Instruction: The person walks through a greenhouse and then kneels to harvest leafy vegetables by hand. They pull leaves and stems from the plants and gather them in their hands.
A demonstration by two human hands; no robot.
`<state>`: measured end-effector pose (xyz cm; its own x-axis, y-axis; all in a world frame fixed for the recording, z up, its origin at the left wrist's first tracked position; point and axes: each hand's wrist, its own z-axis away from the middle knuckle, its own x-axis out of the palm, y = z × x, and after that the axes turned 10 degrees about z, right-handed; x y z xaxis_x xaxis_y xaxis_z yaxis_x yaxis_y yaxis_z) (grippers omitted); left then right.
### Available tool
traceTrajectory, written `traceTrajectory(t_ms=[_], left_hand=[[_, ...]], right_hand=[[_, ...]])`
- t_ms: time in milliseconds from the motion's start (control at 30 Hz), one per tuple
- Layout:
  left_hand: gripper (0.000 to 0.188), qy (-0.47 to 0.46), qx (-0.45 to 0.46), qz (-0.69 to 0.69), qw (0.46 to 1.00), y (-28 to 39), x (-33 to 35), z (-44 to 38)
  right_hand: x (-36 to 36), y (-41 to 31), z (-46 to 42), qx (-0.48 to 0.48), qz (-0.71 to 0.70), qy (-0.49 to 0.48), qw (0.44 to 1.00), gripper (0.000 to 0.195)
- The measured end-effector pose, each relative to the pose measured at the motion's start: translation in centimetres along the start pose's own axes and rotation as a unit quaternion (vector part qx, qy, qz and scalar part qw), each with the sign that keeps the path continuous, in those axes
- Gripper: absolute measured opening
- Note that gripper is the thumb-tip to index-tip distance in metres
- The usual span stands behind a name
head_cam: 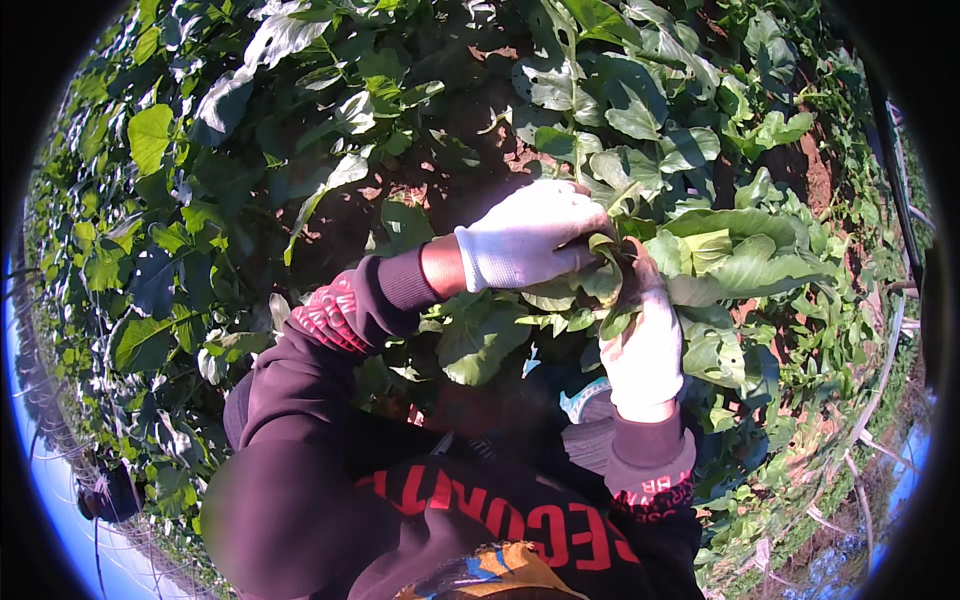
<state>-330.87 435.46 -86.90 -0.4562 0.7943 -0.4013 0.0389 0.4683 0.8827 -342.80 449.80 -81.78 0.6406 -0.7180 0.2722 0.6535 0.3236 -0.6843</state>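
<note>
My left hand (pixel 532 232), in a white knit glove with soiled fingertips, reaches in from the left. Its fingers are closed on the stems and small leaves of a leafy green plant. Close beside it, my right hand (pixel 646 345), gloved in the same way, points upward and grips the base of a bunch of broad green leaves (pixel 765 262), which spread out to the right. The fingers of both hands nearly meet, and leaves partly hide them. A large green leaf (pixel 480 341) hangs below my left wrist.
Dense leafy plants (pixel 150 225) fill the left side, and more broad-leaved plants (pixel 637 97) stand above my hands. Reddish-brown soil (pixel 409 196) shows between them. Thin bare poles (pixel 881 375) and low vegetation line the right rim. A teal-and-white shoe (pixel 585 399) shows beside my right wrist.
</note>
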Motion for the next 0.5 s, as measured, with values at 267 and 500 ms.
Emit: traceTrajectory(t_ms=[267,500], left_hand=[[0.058,0.071,0.100,-0.042,0.992,3.8,4.5,0.3],[0.081,-0.082,0.050,-0.053,0.994,3.2,0.7,-0.1]], right_hand=[[-1.4,0.5,-0.3,-0.015,0.026,-0.072,0.997,0.048],[0.6,-0.8,0.0,0.025,-0.061,-0.107,0.992,0.039]])
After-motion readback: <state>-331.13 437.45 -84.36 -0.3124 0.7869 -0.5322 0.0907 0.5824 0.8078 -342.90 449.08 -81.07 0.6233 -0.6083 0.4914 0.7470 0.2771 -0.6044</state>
